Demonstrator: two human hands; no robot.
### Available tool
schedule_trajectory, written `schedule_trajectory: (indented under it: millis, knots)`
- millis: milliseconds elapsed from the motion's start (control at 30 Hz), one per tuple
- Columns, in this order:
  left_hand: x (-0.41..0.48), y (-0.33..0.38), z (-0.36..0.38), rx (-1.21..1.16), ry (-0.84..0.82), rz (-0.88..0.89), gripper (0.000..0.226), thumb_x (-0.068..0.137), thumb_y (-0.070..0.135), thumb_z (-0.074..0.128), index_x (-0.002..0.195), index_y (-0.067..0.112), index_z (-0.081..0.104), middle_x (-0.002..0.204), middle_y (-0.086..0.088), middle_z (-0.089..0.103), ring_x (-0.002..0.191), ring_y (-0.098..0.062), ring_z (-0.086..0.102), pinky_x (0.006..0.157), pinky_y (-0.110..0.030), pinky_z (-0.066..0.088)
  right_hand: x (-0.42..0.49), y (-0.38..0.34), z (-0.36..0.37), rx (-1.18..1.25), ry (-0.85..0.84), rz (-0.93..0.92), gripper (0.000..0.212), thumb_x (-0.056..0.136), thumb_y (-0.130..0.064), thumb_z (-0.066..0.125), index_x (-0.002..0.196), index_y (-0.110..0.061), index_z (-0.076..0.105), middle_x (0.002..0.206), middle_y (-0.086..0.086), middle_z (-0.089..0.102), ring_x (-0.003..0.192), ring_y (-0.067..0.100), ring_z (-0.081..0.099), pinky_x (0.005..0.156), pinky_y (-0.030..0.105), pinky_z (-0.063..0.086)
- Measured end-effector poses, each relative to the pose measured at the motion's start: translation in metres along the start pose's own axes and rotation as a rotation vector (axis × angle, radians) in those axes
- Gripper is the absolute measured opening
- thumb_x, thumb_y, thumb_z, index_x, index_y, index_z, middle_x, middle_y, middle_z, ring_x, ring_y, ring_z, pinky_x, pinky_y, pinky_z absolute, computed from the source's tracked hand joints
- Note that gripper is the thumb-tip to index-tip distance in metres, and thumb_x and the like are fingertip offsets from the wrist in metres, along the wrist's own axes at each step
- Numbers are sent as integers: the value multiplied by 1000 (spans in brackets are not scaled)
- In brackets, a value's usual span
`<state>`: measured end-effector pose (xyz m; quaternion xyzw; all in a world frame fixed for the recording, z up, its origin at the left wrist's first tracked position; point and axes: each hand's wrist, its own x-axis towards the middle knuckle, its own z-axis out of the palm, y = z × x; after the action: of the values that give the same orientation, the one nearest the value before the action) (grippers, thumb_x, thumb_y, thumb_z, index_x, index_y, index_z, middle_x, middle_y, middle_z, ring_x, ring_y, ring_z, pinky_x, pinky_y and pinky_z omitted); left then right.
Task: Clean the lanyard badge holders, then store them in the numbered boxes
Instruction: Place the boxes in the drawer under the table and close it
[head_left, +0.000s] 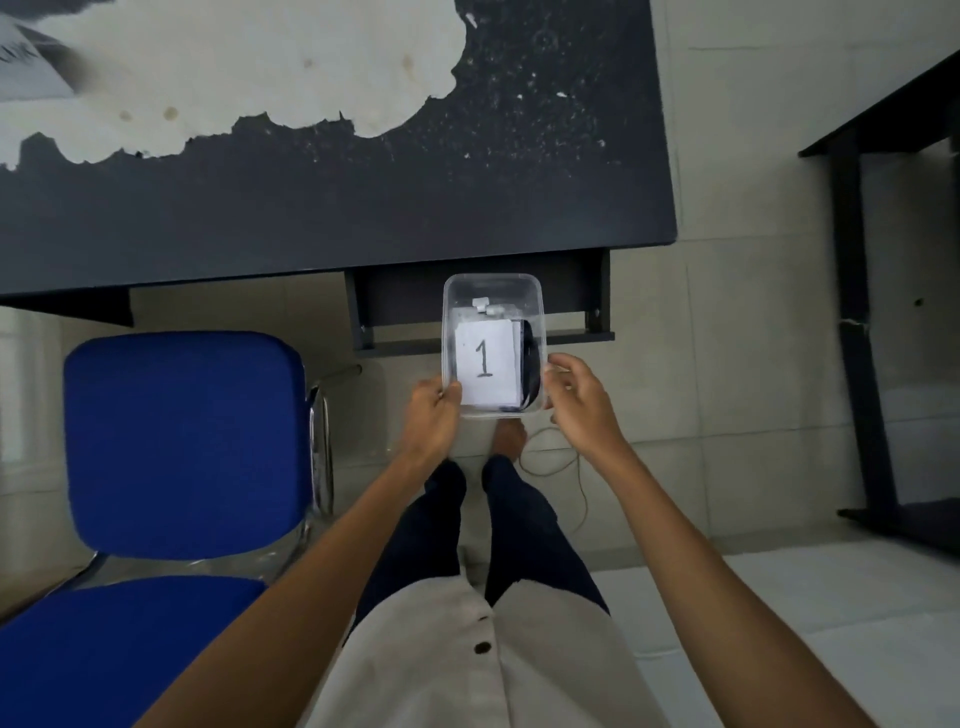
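Note:
A clear plastic box (492, 288) is held in the air below the table's front edge, over the floor. A white paper label with the number 1 (484, 361) shows in it. A black lanyard (531, 364) and a clear badge holder with a white clip (485, 306) lie inside. My left hand (432, 415) grips the box's near left corner, thumb on the rim. My right hand (574, 402) holds the near right side with curled fingers.
A dark table (363, 208) with a worn, peeling white patch fills the top; a keyboard tray (582, 291) hangs under its edge. A blue chair (182, 441) stands at left. A black frame (857, 312) stands at right. My legs and a cable (550, 467) are below.

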<state>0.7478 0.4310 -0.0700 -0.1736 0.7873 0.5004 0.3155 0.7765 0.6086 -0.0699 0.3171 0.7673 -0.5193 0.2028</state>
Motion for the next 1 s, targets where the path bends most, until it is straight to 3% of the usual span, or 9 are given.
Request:
schedule_trajectory:
  millis: [67,167,267,367,433,500,667,833,1000]
  knots:
    - [2,9,10,-9,24,8,34,100,14,41,68,13,52,67,2,50,60,-10,47,55,-14,42,-2,-4,-5,-62,-73,-27,57,95,-45,50,144,-22,33,130,-9,45,107,12,53,91,31,45]
    - [13,16,19,-36,14,40,30,100,16,42,75,6,55,66,-3,52,65,-19,51,70,-41,53,3,-2,-12,-127,-123,-92,85,84,-49,65,150,-25,19,147,-6,35,121,13,46,99,31,43]
    - [23,24,24,-40,-5,77,17,100,18,45,89,15,57,79,-5,58,74,-22,56,73,-46,53,17,3,-18,-212,-125,-127,98,76,-47,74,151,-26,15,145,-5,36,111,11,50,95,35,48]
    - [35,33,26,-60,8,95,17,100,19,47,112,11,57,91,6,62,82,-12,60,72,-21,51,33,0,-22,-256,-57,-172,86,81,-39,71,149,-21,21,141,-1,42,105,12,53,91,39,52]
    - [46,35,28,-28,2,92,39,99,26,48,133,5,47,111,-5,66,98,-12,62,84,-21,52,44,-3,-23,-256,-25,-196,77,86,-35,67,148,-17,25,141,3,44,106,13,54,91,37,52]
    - [55,36,31,40,-11,85,54,97,32,50,142,6,37,114,-17,65,97,-16,61,79,-19,51,54,-6,-22,-269,-7,-217,74,88,-31,66,148,-13,25,144,7,42,115,18,53,96,35,47]
    - [75,44,37,186,-27,107,74,83,50,63,137,5,39,129,-19,56,119,-36,53,95,-50,49,75,-8,-24,-311,45,-269,72,89,-23,64,148,-10,25,144,13,42,126,27,47,105,44,42]
    - [91,40,40,239,-25,112,82,82,34,71,147,17,25,142,-6,48,130,-29,44,104,-50,42,87,-10,-24,-417,71,-295,74,90,-15,62,150,-10,19,148,13,36,132,27,41,107,39,39]
    - [105,44,42,347,-11,84,81,78,24,76,144,16,30,134,-10,54,121,-32,52,99,-50,46,97,-14,-21,-539,80,-329,79,89,-9,63,150,-9,13,136,17,45,119,29,49,91,39,46]
